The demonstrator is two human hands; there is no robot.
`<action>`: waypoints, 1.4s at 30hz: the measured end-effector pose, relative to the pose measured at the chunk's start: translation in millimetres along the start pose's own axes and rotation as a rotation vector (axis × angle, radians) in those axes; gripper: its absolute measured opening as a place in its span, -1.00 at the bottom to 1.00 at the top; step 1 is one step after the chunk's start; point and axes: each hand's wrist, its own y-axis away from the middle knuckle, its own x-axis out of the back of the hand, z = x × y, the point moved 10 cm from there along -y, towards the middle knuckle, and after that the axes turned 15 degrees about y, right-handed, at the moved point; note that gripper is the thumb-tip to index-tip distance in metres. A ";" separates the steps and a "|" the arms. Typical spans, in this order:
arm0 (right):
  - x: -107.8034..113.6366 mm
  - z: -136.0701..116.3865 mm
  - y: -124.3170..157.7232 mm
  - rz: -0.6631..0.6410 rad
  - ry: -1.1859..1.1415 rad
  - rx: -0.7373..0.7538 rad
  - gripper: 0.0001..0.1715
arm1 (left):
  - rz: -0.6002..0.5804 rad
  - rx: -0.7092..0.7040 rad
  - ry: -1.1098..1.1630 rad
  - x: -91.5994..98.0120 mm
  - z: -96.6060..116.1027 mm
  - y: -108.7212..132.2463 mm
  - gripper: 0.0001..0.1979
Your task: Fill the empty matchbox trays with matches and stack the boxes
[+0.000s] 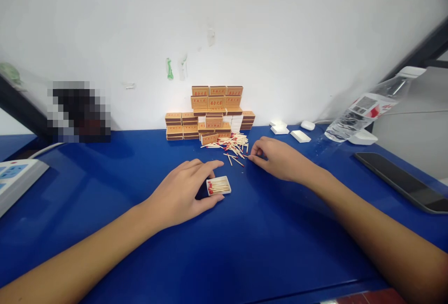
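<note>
My left hand (184,190) rests on the blue table around a small white matchbox tray (229,188), thumb at its near edge and fingertips at its far edge. Several red-tipped matches (220,184) lie inside the tray. My right hand (278,157) is closed in a pinch beside the loose pile of matches (236,143), with a match (246,156) at its fingertips. Behind the pile, orange matchboxes (208,102) are stacked against the wall, with white trays (237,122) among them.
White trays (301,136) and a white rounded case (308,125) lie at the back right. Further right are a tilted clear plastic bottle (371,103) and a dark phone (402,180). A white power strip (21,178) sits at the left edge, near a blurred-out dark object (82,113).
</note>
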 end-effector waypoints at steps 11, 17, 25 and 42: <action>37.3 -79.6 26.7 0.170 -0.210 0.258 -0.83 | 0.004 0.033 -0.034 -1.0 -4.0 1.5 -0.36; 31.5 -113.4 36.0 0.183 -0.185 0.359 -0.87 | 0.015 0.019 -0.041 -1.8 -5.0 1.7 -0.36; 27.1 -34.3 8.6 0.173 -0.109 0.068 -0.81 | 0.006 0.017 -0.014 0.3 -0.6 0.4 -0.38; 10.9 -55.0 12.4 0.017 -0.228 0.311 -0.81 | -0.012 0.031 -0.014 -1.9 -0.8 1.1 -0.39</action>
